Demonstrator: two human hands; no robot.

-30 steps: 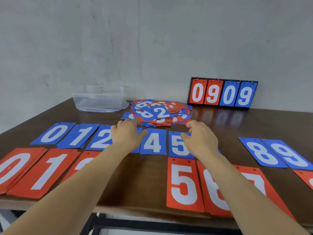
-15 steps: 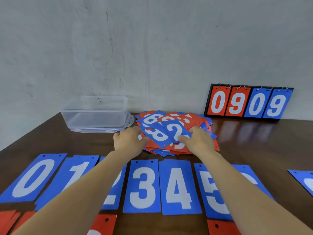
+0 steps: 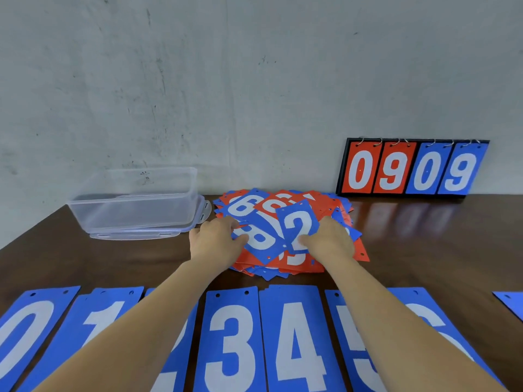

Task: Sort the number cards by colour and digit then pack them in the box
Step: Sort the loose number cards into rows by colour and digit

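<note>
Sorting is under way; the sorted blue row [image 3: 232,335] lies nearest, the mixed heap [image 3: 331,205] beyond it beside the clear box [image 3: 133,205]; the right hand [image 3: 329,240] pinches a blue 2 [image 3: 298,222] tilted off the heap; the left hand [image 3: 216,241] rests there, whether gripping I cannot tell; next, probably, carry the 2 to its pile.

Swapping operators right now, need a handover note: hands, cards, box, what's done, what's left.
Right hand pinches the blue 2 card, tilted up off the mixed pile.
Left hand rests on the pile's left side, thumb on the blue 8 card; grip unclear.
Clear box sits back left, no cards inside.
Done: blue row laid out in front, 0 to 6, partly behind the arms.
Left: sort the pile, pack everything.
</note>
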